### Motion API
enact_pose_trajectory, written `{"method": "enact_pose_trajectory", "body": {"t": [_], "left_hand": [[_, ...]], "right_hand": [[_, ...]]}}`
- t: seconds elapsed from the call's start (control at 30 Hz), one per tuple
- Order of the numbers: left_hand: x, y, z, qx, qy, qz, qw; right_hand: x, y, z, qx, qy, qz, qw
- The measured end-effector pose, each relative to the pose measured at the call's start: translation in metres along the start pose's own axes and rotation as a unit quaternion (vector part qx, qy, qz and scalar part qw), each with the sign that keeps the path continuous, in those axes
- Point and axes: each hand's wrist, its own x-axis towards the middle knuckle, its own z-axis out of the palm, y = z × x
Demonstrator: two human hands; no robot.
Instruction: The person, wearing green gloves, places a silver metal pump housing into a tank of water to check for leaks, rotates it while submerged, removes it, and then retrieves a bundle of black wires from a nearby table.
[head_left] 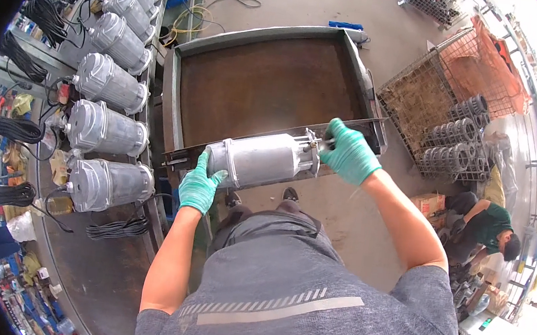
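A silver-grey cylindrical metal motor (261,160) lies on its side over the near edge of a shallow metal tray (272,78). My left hand (199,185), in a green glove, is closed around its left end with the thumb along the near side. At the other end several rods lead out to a bracket-like end piece (312,152). My right hand (350,151), gloved the same way, curls its fingers round that end piece. The fingertips of the right hand are partly hidden behind the metal.
Similar motors (106,128) stand in a row on the bench at left, with coiled black cables (9,127). A wire cage (422,96) holds ring-shaped metal parts (450,132) at right. Beyond my right arm a co-worker (487,229) crouches. A yellow hose (189,19) lies behind the tray.
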Motion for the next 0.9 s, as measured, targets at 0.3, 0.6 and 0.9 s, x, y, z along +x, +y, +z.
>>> {"method": "enact_pose_trajectory", "body": {"t": [0.3, 0.6, 0.9], "left_hand": [[0.001, 0.005, -0.007, -0.004, -0.018, 0.002, 1.0], [0.006, 0.003, -0.012, -0.01, -0.033, -0.003, 0.999], [0.019, -0.01, 0.002, -0.133, 0.011, 0.036, 0.99]], "right_hand": [[0.014, -0.003, 0.034, -0.226, 0.025, -0.075, 0.971], [0.017, -0.006, 0.04, -0.277, 0.02, -0.079, 0.957], [0.032, 0.006, 0.045, -0.283, 0.033, -0.078, 0.955]]}}
